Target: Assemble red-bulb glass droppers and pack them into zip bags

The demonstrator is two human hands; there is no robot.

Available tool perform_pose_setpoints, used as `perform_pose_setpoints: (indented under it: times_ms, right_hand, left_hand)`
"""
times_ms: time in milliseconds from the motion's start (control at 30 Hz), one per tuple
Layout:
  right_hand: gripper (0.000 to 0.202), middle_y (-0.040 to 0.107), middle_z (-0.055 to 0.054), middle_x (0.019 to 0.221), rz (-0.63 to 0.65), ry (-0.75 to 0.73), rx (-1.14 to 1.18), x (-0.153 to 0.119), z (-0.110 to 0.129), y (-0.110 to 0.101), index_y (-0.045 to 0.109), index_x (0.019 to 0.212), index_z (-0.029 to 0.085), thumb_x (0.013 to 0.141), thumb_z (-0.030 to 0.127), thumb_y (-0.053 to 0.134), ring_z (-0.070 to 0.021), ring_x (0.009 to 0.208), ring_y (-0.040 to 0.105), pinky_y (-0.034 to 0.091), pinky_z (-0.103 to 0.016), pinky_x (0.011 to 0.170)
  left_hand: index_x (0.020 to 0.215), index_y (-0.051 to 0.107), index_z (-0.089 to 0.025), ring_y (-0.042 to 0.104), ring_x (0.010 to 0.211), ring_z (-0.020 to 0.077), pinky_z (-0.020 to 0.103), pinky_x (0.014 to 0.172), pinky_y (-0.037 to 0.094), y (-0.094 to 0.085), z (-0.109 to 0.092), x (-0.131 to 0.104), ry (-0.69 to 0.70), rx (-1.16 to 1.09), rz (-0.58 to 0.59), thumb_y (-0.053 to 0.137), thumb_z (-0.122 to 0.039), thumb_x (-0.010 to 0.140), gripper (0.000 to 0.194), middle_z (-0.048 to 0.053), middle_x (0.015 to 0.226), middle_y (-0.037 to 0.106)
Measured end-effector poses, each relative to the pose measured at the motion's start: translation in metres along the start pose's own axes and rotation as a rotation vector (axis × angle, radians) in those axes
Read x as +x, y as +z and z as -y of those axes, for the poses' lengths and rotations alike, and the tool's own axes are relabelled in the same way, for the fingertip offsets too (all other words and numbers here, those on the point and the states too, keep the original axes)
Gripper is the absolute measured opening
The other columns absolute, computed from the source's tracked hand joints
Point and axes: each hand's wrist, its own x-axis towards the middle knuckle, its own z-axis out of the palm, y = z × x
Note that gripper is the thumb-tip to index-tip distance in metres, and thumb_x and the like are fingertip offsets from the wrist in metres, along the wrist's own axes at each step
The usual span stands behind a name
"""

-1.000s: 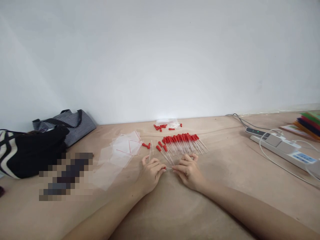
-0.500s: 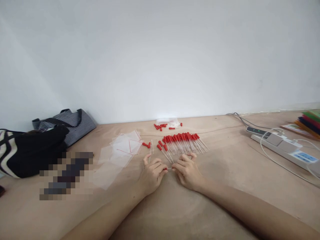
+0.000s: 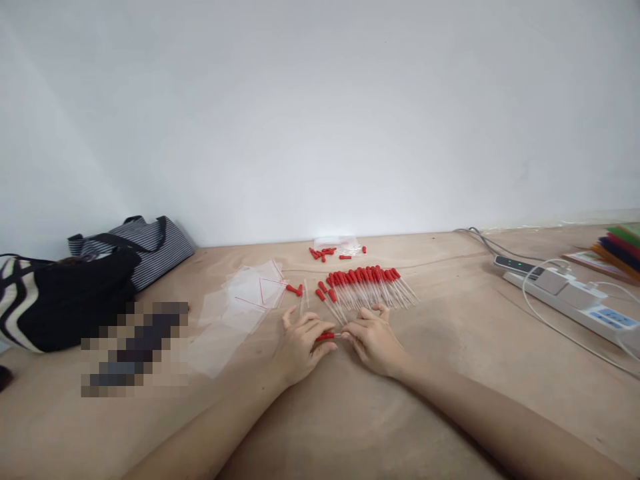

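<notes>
A dropper lies level between my hands, its red rubber bulb [image 3: 325,337] to the left and its clear tube pointing right. My left hand [image 3: 304,343] has the bulb between fingers and thumb, the thumb tip a little apart below it. With a pinch, my right hand [image 3: 374,340] holds the clear tube, most of which the fingers hide. Just beyond the hands, a row of red-topped droppers [image 3: 367,277] lies side by side, tubes towards me. Several loose red bulbs [image 3: 323,252] are farther back. Near my left fingers are two more red bulbs [image 3: 294,289] and clear tubes [image 3: 307,293].
Clear plastic bags with red lines [image 3: 250,300] lie spread at left. Farther left are a black bag [image 3: 85,300], a striped bag [image 3: 143,247] and a blurred dark patch [image 3: 137,347]. At right, a power strip [image 3: 575,303] with cables stands near coloured items [image 3: 620,250].
My left thumb and fingers have parted somewhat, so more of the red bulb shows between them. My right hand still pinches the tube, nearly in place. The view has shifted slightly.
</notes>
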Motion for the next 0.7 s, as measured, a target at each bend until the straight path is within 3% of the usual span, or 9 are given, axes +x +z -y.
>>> perform_pose_setpoints:
  times_ms: [133,233,300,367,467,600,700]
  right_hand:
    - [0.017,0.064,0.000,0.071,0.020,0.020,0.061,-0.001,-0.007,-0.008,0.060,0.088,0.024,0.085,0.032,0.045,-0.0143,0.077,0.048,0.016,-0.036,0.084]
    - [0.016,0.064,0.000,0.071,0.007,-0.022,0.069,-0.004,-0.009,-0.010,0.061,0.081,0.023,0.084,0.031,0.046,-0.0147,0.077,0.048,0.015,-0.038,0.085]
    - [0.018,0.064,0.000,0.071,-0.021,-0.045,0.030,-0.005,-0.010,-0.009,0.061,0.075,0.022,0.083,0.028,0.046,-0.0149,0.078,0.048,0.015,-0.038,0.085]
    - [0.019,0.063,-0.001,0.070,-0.072,-0.012,-0.018,-0.004,-0.012,-0.007,0.061,0.074,0.022,0.082,0.027,0.045,-0.0151,0.077,0.049,0.016,-0.037,0.083]
    - [0.022,0.063,-0.002,0.067,-0.180,0.196,-0.077,0.006,-0.017,-0.002,0.063,0.069,0.021,0.081,0.028,0.045,-0.0151,0.073,0.048,0.019,-0.034,0.079]
    - [0.024,0.063,-0.003,0.063,-0.220,0.519,-0.113,0.033,-0.027,0.008,0.063,0.063,0.020,0.078,0.029,0.046,-0.0177,0.075,0.048,0.020,-0.034,0.074]
    - [0.023,0.065,-0.006,0.069,-0.195,0.644,-0.154,0.052,-0.033,0.019,0.063,0.065,0.019,0.077,0.028,0.046,-0.0208,0.080,0.049,0.021,-0.036,0.076]
  left_hand:
    - [0.080,0.063,-0.027,0.054,0.086,0.0190,0.049,0.093,0.011,-0.005,0.006,-0.002,-0.020,0.071,0.004,0.052,-0.029,0.081,0.011,-0.001,0.083,0.063]
    - [0.078,0.064,-0.028,0.053,0.087,0.0189,0.049,0.093,0.011,-0.004,0.007,-0.004,-0.016,0.096,-0.005,0.051,-0.028,0.082,0.014,0.000,0.083,0.062]
    - [0.084,0.064,-0.030,0.052,0.090,0.0206,0.050,0.094,0.011,-0.004,0.009,-0.004,-0.033,0.106,-0.002,0.051,-0.033,0.081,0.013,0.001,0.090,0.061]
    - [0.101,0.058,-0.031,0.049,0.097,0.0240,0.051,0.093,0.014,-0.004,0.012,-0.004,-0.092,0.119,-0.006,0.054,-0.043,0.077,0.027,0.003,0.101,0.058]
    - [0.116,0.047,-0.026,0.044,0.104,0.0275,0.051,0.092,0.019,-0.004,0.021,-0.001,-0.246,0.159,-0.030,0.056,-0.050,0.071,0.052,0.007,0.112,0.053]
    - [0.104,0.055,-0.026,0.044,0.105,0.0268,0.049,0.090,0.023,-0.002,0.030,0.001,-0.393,0.209,-0.013,0.056,-0.040,0.073,0.034,0.006,0.110,0.054]
    - [0.098,0.058,-0.026,0.044,0.105,0.0263,0.047,0.088,0.025,0.000,0.033,0.001,-0.422,0.208,0.000,0.057,-0.037,0.073,0.028,0.006,0.109,0.054]
